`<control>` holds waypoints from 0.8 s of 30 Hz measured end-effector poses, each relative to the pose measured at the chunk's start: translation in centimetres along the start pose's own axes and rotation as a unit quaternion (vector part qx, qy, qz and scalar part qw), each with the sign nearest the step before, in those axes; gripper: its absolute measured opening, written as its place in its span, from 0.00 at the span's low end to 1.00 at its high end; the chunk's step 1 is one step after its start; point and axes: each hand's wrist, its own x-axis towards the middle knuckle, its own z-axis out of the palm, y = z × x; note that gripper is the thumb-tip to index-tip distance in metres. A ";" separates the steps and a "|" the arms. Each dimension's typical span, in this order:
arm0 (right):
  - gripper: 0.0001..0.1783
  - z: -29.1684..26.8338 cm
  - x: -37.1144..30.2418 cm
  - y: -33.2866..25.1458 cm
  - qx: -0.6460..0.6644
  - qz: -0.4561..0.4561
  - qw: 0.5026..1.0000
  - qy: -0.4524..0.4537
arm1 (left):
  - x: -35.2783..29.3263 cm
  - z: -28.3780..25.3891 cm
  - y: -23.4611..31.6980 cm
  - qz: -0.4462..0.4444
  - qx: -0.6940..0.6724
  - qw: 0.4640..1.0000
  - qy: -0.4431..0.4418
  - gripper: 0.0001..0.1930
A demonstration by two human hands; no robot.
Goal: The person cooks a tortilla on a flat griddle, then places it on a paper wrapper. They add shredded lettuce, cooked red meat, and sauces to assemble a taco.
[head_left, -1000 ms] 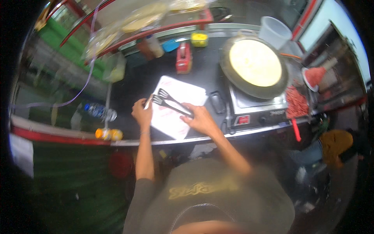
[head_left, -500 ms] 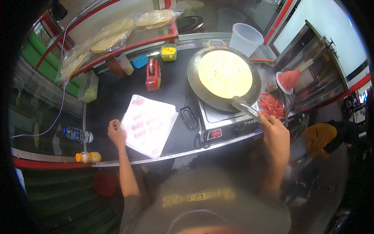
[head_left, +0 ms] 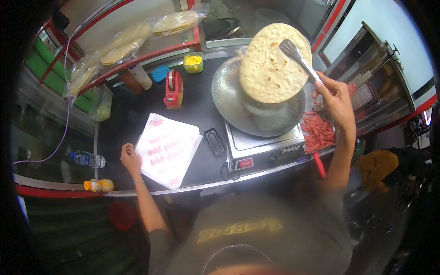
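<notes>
Right hand [head_left: 337, 98] closed on tongs [head_left: 300, 57], flatbread [head_left: 271, 64] lifted above round pan [head_left: 256, 103]. Left hand [head_left: 130, 158], loosely curled and holding nothing, rests on paper wrappers [head_left: 167, 149] left of pan. Judgement: keep grip firm, lower bread flat and centred to avoid folding.

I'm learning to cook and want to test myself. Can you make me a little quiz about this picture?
1. True or false: the flatbread lies flat in the pan.
2. What does the right hand hold? A) tongs B) bottle C) knife
3. What does the left hand rest beside?

Key:
1. False, the tongs lift it above the pan.
2. A
3. The stack of white wrapping papers.
</notes>
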 end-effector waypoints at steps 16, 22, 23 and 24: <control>0.24 -2.9 -4.0 9.6 -0.110 0.041 0.992 -0.040 | 0.0 0.0 0.4 -0.040 0.009 0.999 -0.003 0.12; 0.17 -4.7 3.2 11.3 -0.067 0.142 0.963 -0.221 | 0.1 0.1 1.2 -0.017 0.042 0.999 0.011 0.12; 0.20 -3.1 4.8 11.4 0.026 0.169 0.959 -0.227 | 0.1 0.1 1.3 -0.023 0.028 0.999 0.004 0.12; 0.20 -1.7 7.3 11.3 -0.010 0.132 0.961 -0.243 | 0.1 0.1 1.4 -0.021 0.029 0.999 0.005 0.12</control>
